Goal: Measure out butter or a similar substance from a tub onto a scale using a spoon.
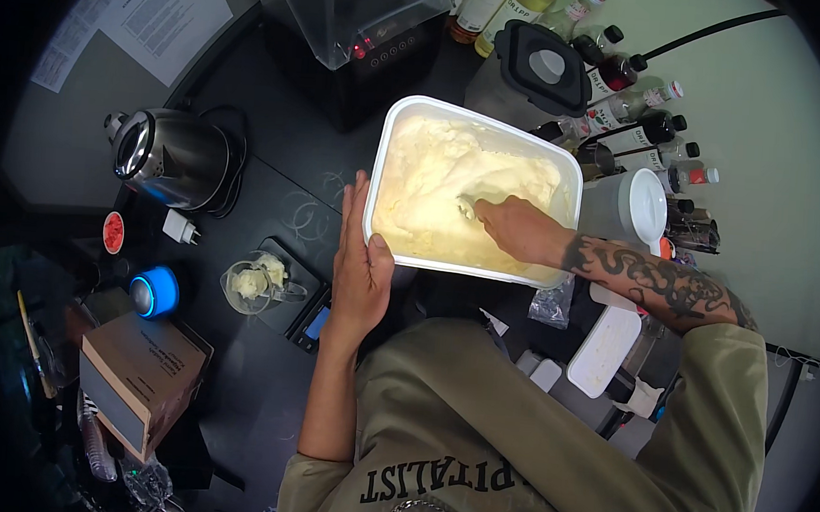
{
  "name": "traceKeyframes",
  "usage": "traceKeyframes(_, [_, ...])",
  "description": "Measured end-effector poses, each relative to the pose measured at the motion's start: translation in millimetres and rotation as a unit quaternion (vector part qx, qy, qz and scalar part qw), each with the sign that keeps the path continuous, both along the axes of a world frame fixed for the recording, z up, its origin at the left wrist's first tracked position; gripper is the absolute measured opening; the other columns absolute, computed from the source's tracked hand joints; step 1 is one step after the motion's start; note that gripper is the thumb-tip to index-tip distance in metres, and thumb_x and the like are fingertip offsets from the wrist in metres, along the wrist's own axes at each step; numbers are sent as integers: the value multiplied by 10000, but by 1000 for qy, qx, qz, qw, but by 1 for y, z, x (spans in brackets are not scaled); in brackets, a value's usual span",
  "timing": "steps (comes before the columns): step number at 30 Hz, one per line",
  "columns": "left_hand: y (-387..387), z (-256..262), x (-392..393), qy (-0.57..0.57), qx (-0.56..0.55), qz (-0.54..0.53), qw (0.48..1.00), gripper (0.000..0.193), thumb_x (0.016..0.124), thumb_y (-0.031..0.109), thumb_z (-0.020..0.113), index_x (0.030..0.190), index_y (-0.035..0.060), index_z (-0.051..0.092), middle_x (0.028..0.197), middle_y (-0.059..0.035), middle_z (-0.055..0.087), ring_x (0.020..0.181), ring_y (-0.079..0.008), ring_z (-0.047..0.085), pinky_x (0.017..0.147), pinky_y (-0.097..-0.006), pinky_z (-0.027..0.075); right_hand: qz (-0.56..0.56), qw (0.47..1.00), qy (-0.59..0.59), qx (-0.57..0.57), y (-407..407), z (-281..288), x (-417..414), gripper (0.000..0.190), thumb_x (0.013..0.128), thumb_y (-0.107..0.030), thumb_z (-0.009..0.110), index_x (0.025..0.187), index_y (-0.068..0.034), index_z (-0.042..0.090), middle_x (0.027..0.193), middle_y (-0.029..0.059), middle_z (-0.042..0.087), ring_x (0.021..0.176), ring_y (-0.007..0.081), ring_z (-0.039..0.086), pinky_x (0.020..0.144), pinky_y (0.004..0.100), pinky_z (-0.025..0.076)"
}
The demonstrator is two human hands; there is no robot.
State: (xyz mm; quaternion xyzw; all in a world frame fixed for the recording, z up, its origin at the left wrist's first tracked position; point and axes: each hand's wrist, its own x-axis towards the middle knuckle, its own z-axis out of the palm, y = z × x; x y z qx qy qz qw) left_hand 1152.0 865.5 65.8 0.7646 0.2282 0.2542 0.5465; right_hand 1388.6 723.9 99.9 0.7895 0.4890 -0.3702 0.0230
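Note:
My left hand (365,267) grips the left rim of a white rectangular plastic tub (470,272), thumb at the near corner and fingers along the outer wall. Pale cream-coloured ice cream (436,166) covers the tub's inside. My right hand (517,227) reaches in over the right side, closed around a tool, apparently a scoop (465,204), whose metal end is partly sunk in the ice cream. Its handle is hidden in my fist. To the left, a clear glass jug (232,300) holds pale scoops of ice cream (250,283) and sits on a black digital scale (292,319).
A steel electric kettle (180,161), a white plug adapter (181,227), a blue-lit round device (155,292) and a cardboard box (142,373) line the left. A blender (352,48) stands beyond the tub. Syrup bottles (627,107) and a lidded pitcher (544,71) crowd the right; a white lid (605,352) lies nearer.

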Motion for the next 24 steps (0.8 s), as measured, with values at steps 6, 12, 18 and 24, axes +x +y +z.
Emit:
traceKeyframes(6, [-1,3,1,-3,-8,-2,1000,582,1042,130,358,1604,16,259,1689,-192,248,1571,-436,155,1242,-500,268,42,999,-4,12,-3,-5,3,225,1017,-142,485,1112,26,600,861,268,678,821,439,679,785,505,536])
traceKeyframes(12, [-3,3,4,-7,-6,6,1000,544,1093,186,305,1602,0,262,1688,-174,276,1571,-374,213,1254,-452,231,-71,984,87,136,-10,-30,1,227,1018,-167,487,1056,5,631,889,238,691,826,427,677,784,509,521])
traceKeyframes(18, [-3,4,1,-1,-4,9,1000,553,1080,158,307,1607,1,250,1688,-175,277,1574,-375,200,1256,-454,225,108,991,-28,71,1,-19,-2,180,1037,-184,512,1051,-26,595,855,212,687,794,417,667,749,489,513])
traceKeyframes(24, [-3,-5,4,-34,-13,2,999,588,1033,93,360,1604,7,249,1686,-208,247,1571,-444,143,1242,-502,265,32,993,85,78,-1,-35,5,210,1054,-214,502,1061,-22,585,759,198,644,720,389,655,690,488,492])
